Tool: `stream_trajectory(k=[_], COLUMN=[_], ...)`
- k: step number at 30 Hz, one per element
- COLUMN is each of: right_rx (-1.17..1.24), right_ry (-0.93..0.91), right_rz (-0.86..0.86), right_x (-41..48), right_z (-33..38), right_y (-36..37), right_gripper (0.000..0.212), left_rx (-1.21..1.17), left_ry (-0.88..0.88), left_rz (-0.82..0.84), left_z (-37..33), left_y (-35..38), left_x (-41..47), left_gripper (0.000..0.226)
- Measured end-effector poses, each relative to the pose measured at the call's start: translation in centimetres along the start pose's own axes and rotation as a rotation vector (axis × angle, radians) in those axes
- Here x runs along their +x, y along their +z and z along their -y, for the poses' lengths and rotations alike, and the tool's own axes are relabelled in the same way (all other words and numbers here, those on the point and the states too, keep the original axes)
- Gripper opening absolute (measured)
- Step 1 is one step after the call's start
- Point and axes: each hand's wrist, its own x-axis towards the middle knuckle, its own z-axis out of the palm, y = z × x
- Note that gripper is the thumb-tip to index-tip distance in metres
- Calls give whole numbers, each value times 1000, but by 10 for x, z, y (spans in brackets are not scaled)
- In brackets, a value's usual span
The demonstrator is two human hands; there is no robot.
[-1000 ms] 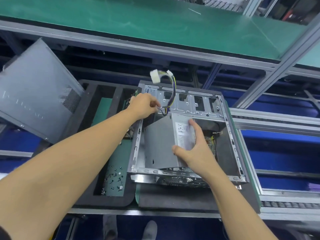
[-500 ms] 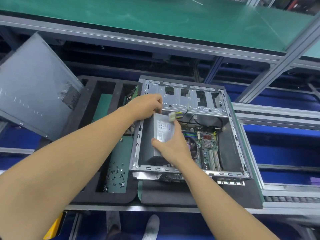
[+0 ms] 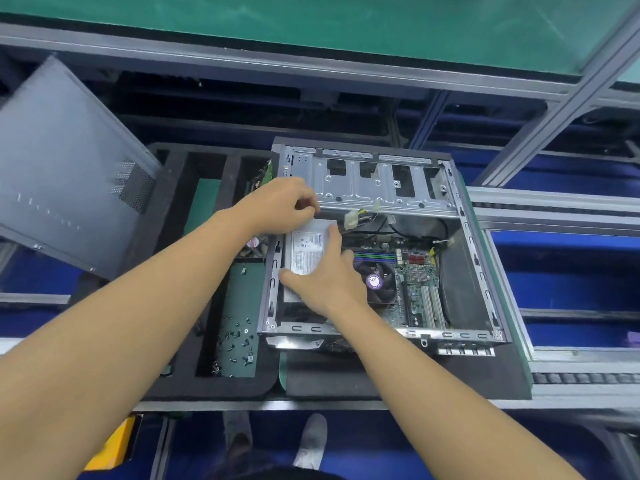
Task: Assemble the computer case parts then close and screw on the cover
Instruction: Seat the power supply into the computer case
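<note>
Green-topped bench (image 3: 311, 26) on aluminium framing (image 3: 568, 109), blue floor (image 3: 571, 258) beneath

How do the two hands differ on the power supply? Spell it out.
The left hand has curled fingers gripping the far corner of the power supply; the right hand lies flat on its labelled top, fingers spread. The left hand sits at the left wall of the case; the right hand is further inside, beside the fan. Both touch the power supply.

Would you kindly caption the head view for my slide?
Left hand grips and right hand presses the grey metal power supply box inside the open silver computer case.
</note>
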Motion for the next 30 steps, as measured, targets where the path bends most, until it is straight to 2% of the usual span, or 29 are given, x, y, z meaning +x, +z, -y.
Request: stream_trajectory(k=[4, 8, 10, 13, 14, 16, 18, 20, 21, 23, 26, 30], right_rx=[-17, 329, 408, 330, 262, 113, -58, -175, -182, -114, -34, -12], right_ry=[-74, -108, -107, -285, -342, -421, -483, -526, -538, -574, -593, -664], right_rz=[31, 157, 247, 360, 396, 449, 451, 433, 415, 379, 336, 281], right_x=[6, 14, 15, 20, 21, 25, 30, 31, 31, 34, 37, 39], right_z=[-8, -35, -42, -48, -49, -57, -63, -62, -62, -67, -74, -75], right_y=[-2, -17, -22, -34, -40, -51, -55, -51, -49, -45, -42, -39], right_gripper=[115, 109, 111, 99, 102, 127, 143, 143, 142, 139, 134, 120], left_rx=[-14, 5, 48, 61, 87, 177, 236, 274, 314, 421, 462, 478], left_ry=[31, 33, 3, -33, -28, 20, 66, 28, -1, -41, -72, -8], left_rz=[37, 22, 35, 54, 54, 75, 147, 292, 353, 416, 435, 420], left_z=[6, 17, 21, 19, 17, 12, 1, -11, -17, -24, -30, -43], left_y=[2, 1, 0, -2, -3, -4, -2, 3, 7, 16, 24, 32], left_x=[-7, -17, -22, -28, -30, -32, -33, -37, -38, -39, -38, -34], left_gripper=[16, 32, 45, 56, 56, 58, 75, 110, 128, 149, 155, 153])
